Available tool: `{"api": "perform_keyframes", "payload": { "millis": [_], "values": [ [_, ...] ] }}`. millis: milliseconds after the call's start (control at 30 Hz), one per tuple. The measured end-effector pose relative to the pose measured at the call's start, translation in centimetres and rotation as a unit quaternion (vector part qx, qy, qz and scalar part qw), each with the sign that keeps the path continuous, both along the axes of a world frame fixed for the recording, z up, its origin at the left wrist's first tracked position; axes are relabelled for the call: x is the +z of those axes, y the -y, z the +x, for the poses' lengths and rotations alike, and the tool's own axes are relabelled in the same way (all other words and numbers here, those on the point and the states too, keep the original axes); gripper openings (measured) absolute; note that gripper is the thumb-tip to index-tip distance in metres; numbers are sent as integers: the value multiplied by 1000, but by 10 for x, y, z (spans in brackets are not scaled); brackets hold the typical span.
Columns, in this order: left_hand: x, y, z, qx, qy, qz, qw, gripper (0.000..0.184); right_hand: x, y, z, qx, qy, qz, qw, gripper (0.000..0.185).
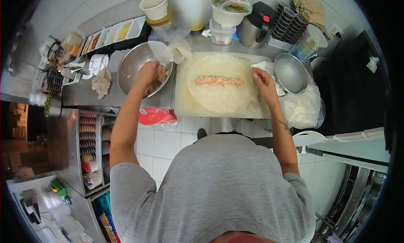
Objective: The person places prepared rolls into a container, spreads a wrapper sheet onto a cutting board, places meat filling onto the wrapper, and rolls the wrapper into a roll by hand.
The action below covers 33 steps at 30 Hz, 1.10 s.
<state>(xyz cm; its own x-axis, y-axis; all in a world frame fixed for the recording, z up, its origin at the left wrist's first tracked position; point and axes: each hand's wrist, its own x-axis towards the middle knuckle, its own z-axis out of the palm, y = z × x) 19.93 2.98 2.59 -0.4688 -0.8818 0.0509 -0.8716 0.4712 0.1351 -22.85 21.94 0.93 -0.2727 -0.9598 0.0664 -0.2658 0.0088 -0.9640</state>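
Note:
My left hand (148, 73) is inside a steel mixing bowl (128, 66), its fingers closed at a clump of pinkish minced filling (162, 74). On the pale cutting board (181, 106) lies a large, round, translucent wrapper sheet (221, 97). A strip of the orange-pink filling runs across the sheet's middle. My right hand (262, 79) is at the board's right edge, fingers curled together beside a white cloth or paper (264, 67). Whether anything is between those fingers is hidden.
Right of the board are a round metal pan (291, 73) and a plastic bag of pale sheets (299, 110). A steel jug (254, 26), white tubs (229, 9) and stacked dark cups (286, 22) line the back. A topping tray (118, 32) and crumpled cloth (101, 83) stand left.

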Motion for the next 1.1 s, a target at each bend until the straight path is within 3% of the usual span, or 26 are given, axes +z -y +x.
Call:
{"api": "perform_keyframes", "payload": {
  "millis": [67,100,167,300,367,433,500,567,633,733,833,933,1100],
  "values": [
    [-1,18,18,39,-65,40,996,15,1,-3,2,-5,16,-2,1000,33],
    [8,16,22,69,-164,115,977,12,-1,-4,2,-4,13,-4,1000,33],
    [33,10,29,124,-352,258,891,5,-5,-5,1,-4,9,-8,1000,32],
    [90,-23,-7,63,-441,275,852,9,-2,-6,7,4,9,-14,1000,31],
    [109,-47,-51,24,-432,277,858,16,-8,-4,12,12,24,-26,999,30],
    [97,-63,-98,-40,-379,279,882,20,-7,-3,18,10,3,-23,1000,29],
    [64,-77,-148,-153,-304,184,922,19,-5,-3,25,9,-18,-20,1000,28],
    [27,-87,-193,-293,-237,26,926,19,-4,-4,31,6,-38,-18,999,28],
    [-2,-102,-223,-260,-287,109,915,9,2,-5,39,12,-73,-42,996,28],
    [-18,-104,-230,-268,-337,13,902,9,3,-10,48,13,-166,-83,982,29],
    [-11,-95,-215,-206,-370,-8,906,10,1,-9,53,-2,-255,-138,957,28],
    [-13,-96,-201,-227,-331,7,916,10,6,-8,70,-1,-278,-172,945,26],
    [-34,-108,-207,-219,-305,-64,925,14,-12,5,66,37,-337,-205,918,20]
  ]
}}
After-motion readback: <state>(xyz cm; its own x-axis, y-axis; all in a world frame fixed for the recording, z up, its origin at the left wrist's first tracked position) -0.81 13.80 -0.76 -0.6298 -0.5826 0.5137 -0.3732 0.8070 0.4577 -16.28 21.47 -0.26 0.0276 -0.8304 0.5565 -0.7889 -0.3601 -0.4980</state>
